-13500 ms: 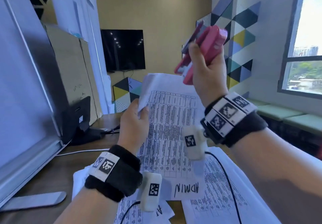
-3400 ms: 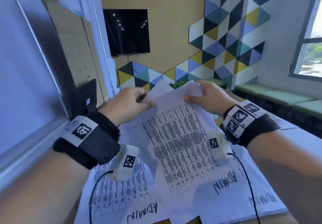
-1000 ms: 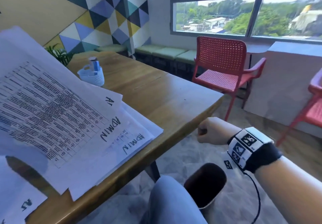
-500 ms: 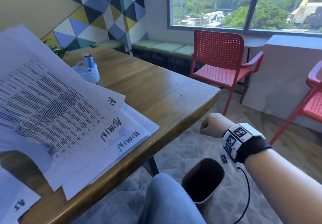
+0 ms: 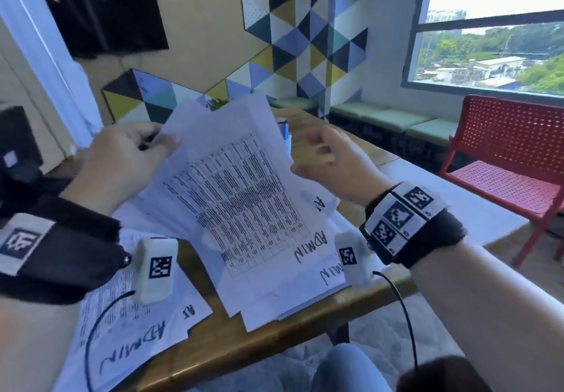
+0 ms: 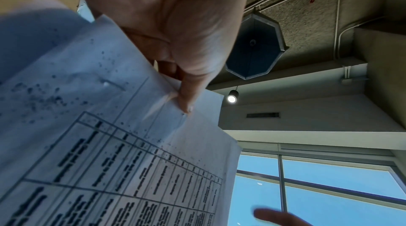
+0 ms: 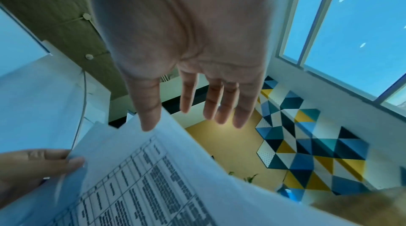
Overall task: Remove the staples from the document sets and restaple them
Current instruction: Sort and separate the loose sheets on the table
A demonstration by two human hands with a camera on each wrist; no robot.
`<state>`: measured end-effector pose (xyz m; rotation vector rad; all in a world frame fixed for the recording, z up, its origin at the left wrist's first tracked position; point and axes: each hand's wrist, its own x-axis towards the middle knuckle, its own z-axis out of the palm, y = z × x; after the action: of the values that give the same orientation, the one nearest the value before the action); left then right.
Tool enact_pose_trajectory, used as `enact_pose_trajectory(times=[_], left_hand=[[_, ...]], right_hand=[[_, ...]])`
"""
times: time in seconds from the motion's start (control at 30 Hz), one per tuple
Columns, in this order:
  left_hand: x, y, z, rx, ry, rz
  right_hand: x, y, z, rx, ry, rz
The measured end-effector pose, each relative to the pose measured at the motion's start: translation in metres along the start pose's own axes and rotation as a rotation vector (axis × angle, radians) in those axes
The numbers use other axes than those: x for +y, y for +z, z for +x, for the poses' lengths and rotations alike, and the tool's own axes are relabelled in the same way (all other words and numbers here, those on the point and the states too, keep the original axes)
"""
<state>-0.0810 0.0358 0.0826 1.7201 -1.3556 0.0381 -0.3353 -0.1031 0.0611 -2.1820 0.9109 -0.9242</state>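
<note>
A printed document set (image 5: 241, 190) with a table and "ADMIN" written on it is lifted off the table at its far end. My left hand (image 5: 128, 153) pinches its top left corner (image 6: 175, 94) between thumb and fingers. My right hand (image 5: 329, 159) hovers just right of the sheets with fingers spread and straight (image 7: 211, 101), holding nothing. Its thumb tip (image 7: 149, 122) lies at the paper's upper edge (image 7: 167, 132). Two small holes mark the corner (image 6: 106, 84). No stapler shows in any view.
More "ADMIN" document sets (image 5: 134, 330) lie spread on the wooden table (image 5: 274, 339), some overhanging its near edge. A white basket (image 5: 287, 138) peeks out behind the lifted sheets. A red chair (image 5: 512, 159) stands to the right. A dark bin (image 5: 439, 373) sits by my knee.
My right hand has come up from beside the bin below the table edge to the lifted papers, and is now spread open. My view has swung back left to the documents.
</note>
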Motion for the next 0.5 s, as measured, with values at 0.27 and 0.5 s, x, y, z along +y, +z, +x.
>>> enact_pose_trajectory(times=[0.27, 0.5], left_hand=[[0.015, -0.009, -0.01, 0.027, 0.026, -0.058], [-0.026, -0.032, -0.045, 0.075, -0.214, -0.276]], right_hand=[[-0.038, 0.048, 0.052, -0.008, -0.063, 0.169], [-0.026, 0.057, 0.077, 0.026, -0.019, 0.345]])
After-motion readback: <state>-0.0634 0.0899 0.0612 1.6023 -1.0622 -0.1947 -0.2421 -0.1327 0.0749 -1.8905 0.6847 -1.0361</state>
